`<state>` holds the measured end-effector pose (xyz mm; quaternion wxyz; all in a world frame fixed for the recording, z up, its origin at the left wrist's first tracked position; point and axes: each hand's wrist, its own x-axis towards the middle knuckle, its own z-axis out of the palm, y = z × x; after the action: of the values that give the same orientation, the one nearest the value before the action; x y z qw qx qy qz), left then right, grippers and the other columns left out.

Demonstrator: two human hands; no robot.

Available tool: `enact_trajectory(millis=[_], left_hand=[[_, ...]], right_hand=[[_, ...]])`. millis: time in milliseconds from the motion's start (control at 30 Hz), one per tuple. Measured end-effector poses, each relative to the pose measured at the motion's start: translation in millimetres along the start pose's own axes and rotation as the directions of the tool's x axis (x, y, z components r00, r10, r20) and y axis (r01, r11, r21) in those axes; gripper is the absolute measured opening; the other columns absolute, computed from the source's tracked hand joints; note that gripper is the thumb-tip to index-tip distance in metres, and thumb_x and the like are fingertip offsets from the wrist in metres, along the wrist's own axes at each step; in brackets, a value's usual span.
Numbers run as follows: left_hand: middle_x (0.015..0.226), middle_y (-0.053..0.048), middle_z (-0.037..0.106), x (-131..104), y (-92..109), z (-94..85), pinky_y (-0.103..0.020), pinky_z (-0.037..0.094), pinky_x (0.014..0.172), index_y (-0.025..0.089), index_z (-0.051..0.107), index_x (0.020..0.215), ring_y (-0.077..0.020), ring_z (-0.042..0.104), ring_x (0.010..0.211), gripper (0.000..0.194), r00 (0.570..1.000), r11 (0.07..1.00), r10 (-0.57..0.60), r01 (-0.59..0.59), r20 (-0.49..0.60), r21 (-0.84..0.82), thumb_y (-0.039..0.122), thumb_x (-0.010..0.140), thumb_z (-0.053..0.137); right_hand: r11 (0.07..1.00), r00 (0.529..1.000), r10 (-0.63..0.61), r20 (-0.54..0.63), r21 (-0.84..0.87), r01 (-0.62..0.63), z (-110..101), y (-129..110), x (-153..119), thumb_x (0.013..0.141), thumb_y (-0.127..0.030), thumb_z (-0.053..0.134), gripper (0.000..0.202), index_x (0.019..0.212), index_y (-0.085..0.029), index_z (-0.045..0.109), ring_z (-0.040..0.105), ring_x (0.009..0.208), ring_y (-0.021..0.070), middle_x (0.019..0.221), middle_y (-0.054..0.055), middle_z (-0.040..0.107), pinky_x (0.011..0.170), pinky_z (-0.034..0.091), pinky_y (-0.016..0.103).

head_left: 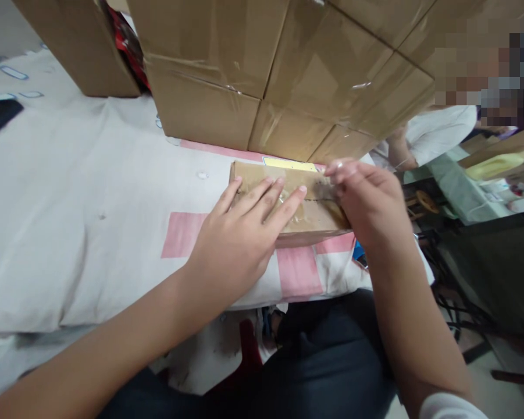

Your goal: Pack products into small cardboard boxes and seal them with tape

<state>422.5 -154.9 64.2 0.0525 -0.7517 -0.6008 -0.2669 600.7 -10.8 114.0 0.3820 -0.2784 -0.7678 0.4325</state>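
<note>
L hand (238, 235): fingers resting splayed on top of sm. box (318, 218), not gripping.
R hand (373, 198): fingers curling at its R end; I'm seeing blur, can't tell if grasping.
Sm. box: lying on desk (122, 192), under L fingers, stacked ctns (314, 70) standing just behind.

Pretty basic outfit tbh: dark, navy-ish trousers (331, 361), plain cloth with a few soft creases. There's a bit of white sleeve (447, 405) on the right arm, ending around the elbow. Both forearms (126, 331) are bare, same for the left hand (235, 238) and right hand (370, 198). Slim fingers on the left.
</note>
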Motion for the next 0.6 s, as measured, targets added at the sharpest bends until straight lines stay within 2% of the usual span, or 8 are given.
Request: enact_trajectory(millis=[67, 100, 200, 333, 500, 600], left_hand=[[0.155, -0.013, 0.046, 0, 0, -0.9, -0.059, 0.028, 0.120, 0.018, 0.032, 0.155, -0.0296, 0.039, 0.146, 0.065, 1.000, 1.000, 0.005, -0.006, 0.011, 0.019, 0.014, 0.091, 0.045], [0.155, -0.013, 0.047, 0, 0, -1.4, -0.059, 0.028, 0.120, 0.017, 0.035, 0.154, -0.0294, 0.039, 0.146, 0.062, 1.000, 1.000, 0.010, -0.011, 0.016, 0.027, 0.014, 0.092, 0.045], [0.155, -0.015, 0.047, 0, 0, -2.5, -0.058, 0.029, 0.120, 0.017, 0.041, 0.150, -0.0290, 0.039, 0.146, 0.056, 1.000, 0.999, 0.021, -0.022, 0.019, 0.049, 0.016, 0.094, 0.044], [0.153, -0.018, 0.047, 1, 2, -2.2, -0.058, 0.032, 0.119, 0.015, 0.035, 0.154, -0.0296, 0.043, 0.144, 0.059, 1.000, 0.997, 0.014, -0.013, -0.015, 0.081, 0.018, 0.096, 0.046], [0.152, -0.017, 0.049, 0, 3, -0.4, -0.063, 0.038, 0.113, 0.024, 0.048, 0.147, -0.0348, 0.046, 0.142, 0.052, 0.994, 0.983, 0.107, -0.101, -0.031, 0.151, 0.017, 0.095, 0.052], [0.156, -0.012, 0.045, 0, 4, -0.3, -0.064, 0.042, 0.110, 0.024, 0.055, 0.140, -0.0350, 0.049, 0.139, 0.044, 0.982, 0.961, 0.182, -0.170, -0.040, 0.216, 0.015, 0.098, 0.047]], right_hand=[[0.997, 0.998, -0.049, -0.050, 0.049, 0.052, -2, -5, -2, 0.095, -0.036, 0.062, 0.023, 0.078, -0.020, 0.064, 0.059, 0.086, 0.0164, 0.087, 0.002, 0.059, 0.085, 0.048, 0.033], [0.997, 0.997, -0.076, -0.034, 0.030, 0.077, -3, -7, -3, 0.095, -0.035, 0.062, 0.023, 0.077, -0.020, 0.064, 0.059, 0.089, 0.0168, 0.089, 0.002, 0.059, 0.087, 0.047, 0.034], [0.974, 0.988, -0.108, 0.113, -0.189, 0.128, -4, -11, -7, 0.097, -0.035, 0.059, 0.026, 0.076, -0.020, 0.062, 0.058, 0.102, 0.0202, 0.104, 0.004, 0.062, 0.097, 0.043, 0.040], [0.854, 0.970, -0.113, 0.214, -0.479, 0.205, 0, -5, -7, 0.098, -0.036, 0.057, 0.023, 0.080, -0.022, 0.060, 0.055, 0.111, 0.0247, 0.108, 0.006, 0.064, 0.103, 0.038, 0.047], [0.784, 0.967, -0.105, 0.234, -0.578, 0.225, 2, 3, -4, 0.097, -0.029, 0.056, 0.017, 0.082, -0.022, 0.057, 0.053, 0.112, 0.0258, 0.112, 0.007, 0.063, 0.102, 0.037, 0.048], [0.761, 0.971, -0.099, 0.217, -0.613, 0.214, 3, 6, -2, 0.095, -0.026, 0.055, 0.015, 0.081, -0.022, 0.057, 0.051, 0.112, 0.0265, 0.113, 0.007, 0.063, 0.101, 0.038, 0.048]])
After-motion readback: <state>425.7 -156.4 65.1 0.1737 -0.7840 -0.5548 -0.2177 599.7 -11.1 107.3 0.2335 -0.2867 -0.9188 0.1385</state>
